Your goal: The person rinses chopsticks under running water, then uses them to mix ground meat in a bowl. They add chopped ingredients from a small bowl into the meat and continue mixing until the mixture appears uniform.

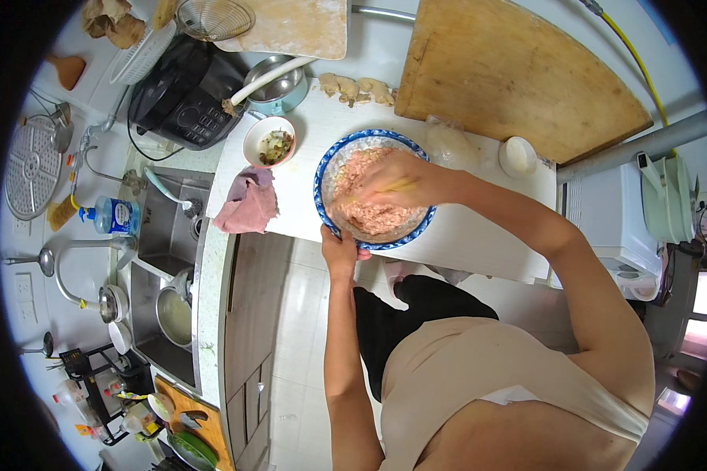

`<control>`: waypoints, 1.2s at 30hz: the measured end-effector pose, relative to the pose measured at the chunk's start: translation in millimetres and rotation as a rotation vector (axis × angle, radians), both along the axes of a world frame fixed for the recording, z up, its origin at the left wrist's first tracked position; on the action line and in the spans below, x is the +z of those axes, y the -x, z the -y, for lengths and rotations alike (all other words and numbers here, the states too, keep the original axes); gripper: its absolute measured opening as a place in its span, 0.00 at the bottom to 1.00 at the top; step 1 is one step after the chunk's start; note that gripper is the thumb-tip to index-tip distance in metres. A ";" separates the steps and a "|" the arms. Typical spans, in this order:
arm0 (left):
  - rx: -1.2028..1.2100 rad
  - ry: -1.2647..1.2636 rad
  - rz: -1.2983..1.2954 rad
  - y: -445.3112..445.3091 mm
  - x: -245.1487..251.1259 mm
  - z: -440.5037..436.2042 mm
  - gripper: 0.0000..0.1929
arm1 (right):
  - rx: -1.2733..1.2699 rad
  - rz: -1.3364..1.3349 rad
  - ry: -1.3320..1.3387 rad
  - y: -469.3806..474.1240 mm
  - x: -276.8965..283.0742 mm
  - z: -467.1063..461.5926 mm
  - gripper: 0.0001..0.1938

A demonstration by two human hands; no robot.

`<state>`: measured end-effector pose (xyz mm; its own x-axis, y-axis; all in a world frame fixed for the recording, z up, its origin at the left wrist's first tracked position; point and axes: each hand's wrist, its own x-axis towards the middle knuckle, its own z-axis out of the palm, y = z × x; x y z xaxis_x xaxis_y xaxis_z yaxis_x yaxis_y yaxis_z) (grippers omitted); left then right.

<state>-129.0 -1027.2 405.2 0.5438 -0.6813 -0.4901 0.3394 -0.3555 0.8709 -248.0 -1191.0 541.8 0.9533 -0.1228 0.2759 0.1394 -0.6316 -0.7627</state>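
A large bowl with a blue-and-white patterned rim [325,154] stands near the front edge of the white table, with pink ground meat [372,219] inside. My left hand [340,250] grips the rim at its near left side. My right hand [397,179] is down in the meat, blurred, and its fingers are partly hidden; something yellowish shows on or beside them. Left of the bowl are a small red-rimmed bowl [249,144] with chopped pieces in liquid and a pink cloth [247,206].
Ginger root [356,89], a light blue pot [283,101] and a black electric cooker [182,94] stand behind. A plastic bag [451,147] and a small white bowl [517,157] lie to the right, below a leaning wooden board [506,76]. A steel sink [165,235] is at left.
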 end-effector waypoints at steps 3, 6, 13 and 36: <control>-0.003 0.015 -0.014 4.3 -4.5 3.3 0.14 | -0.063 -0.068 0.046 -3.0 -34.6 45.0 0.09; 0.017 0.018 0.006 -0.8 1.0 -1.2 0.14 | -0.123 -0.225 0.341 41.3 -33.3 53.2 0.11; 0.019 0.003 0.036 5.9 6.6 0.6 0.14 | -0.146 -0.168 0.122 20.2 -36.8 34.6 0.07; 0.032 0.009 0.033 0.4 -1.5 -2.6 0.12 | -0.406 -0.269 0.242 42.4 -40.0 23.9 0.07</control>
<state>-129.4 -1024.6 403.7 0.5809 -0.6677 -0.4656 0.3215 -0.3372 0.8848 -290.4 -1214.9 501.7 0.8833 -0.4592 0.0946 -0.3326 -0.7558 -0.5640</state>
